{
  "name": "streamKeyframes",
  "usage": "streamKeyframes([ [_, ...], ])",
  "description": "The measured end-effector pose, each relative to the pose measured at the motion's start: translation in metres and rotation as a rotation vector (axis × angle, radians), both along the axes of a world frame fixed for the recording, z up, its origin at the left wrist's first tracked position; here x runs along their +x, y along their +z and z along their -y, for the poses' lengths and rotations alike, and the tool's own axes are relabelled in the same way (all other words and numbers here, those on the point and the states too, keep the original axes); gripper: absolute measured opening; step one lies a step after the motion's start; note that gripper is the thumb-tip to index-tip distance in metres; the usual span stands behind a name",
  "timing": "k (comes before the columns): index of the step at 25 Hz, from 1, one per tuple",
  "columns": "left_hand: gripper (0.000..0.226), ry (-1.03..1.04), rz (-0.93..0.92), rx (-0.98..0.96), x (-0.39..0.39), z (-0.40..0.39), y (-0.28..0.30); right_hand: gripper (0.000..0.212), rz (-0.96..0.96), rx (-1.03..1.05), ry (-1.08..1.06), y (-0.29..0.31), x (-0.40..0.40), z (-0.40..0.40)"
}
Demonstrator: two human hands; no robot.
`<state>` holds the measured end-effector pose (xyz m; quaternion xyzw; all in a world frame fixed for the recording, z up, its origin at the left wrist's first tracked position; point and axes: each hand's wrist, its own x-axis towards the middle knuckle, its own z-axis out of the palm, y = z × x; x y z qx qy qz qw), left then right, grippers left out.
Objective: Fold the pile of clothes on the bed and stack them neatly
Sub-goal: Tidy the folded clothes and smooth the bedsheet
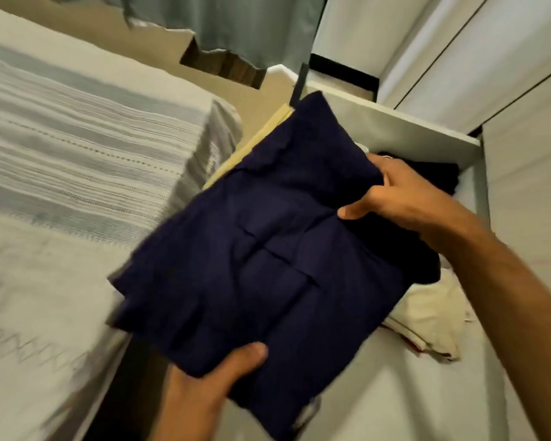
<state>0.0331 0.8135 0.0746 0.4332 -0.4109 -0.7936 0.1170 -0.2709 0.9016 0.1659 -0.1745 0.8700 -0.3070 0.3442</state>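
Bedroom: pale shelf surface (379, 393) nearest, w/ white cupboard walls right and far, striped bedspread (77, 160) left. Left hand (204, 386) at near edge, thumb on top of folded navy garment (255, 243), fingers hidden beneath, so pinching it. Cream folded cloth (433, 319) lies on shelf just beside, right. Navy piece is held tilted above the shelf, a yellow item (252, 148) under its far-left edge. Right hand (392, 192) further back, fingers curled round its far-right edge; dark clothes (427, 173) behind. Likely stacking now: best keep both grips level, lower flat so folds don't slip, align w/ cream pile.
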Motion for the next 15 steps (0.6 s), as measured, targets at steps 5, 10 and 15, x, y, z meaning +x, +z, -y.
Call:
streamKeyframes([
  [5,0.085,0.044,0.159,0.485,-0.073,-0.115,-0.093,0.045,-0.127,0.316,0.284,-0.101,-0.064,-0.023],
  [10,0.062,0.053,0.192,0.717,-0.1,-0.141,-0.168,0.052,-0.223,0.494,0.409,-0.244,-0.07,-0.003],
  [15,0.066,-0.291,0.343,0.546,-0.067,-0.112,-0.188,0.064,-0.389,0.574,0.363,-0.263,-0.059,0.002],
])
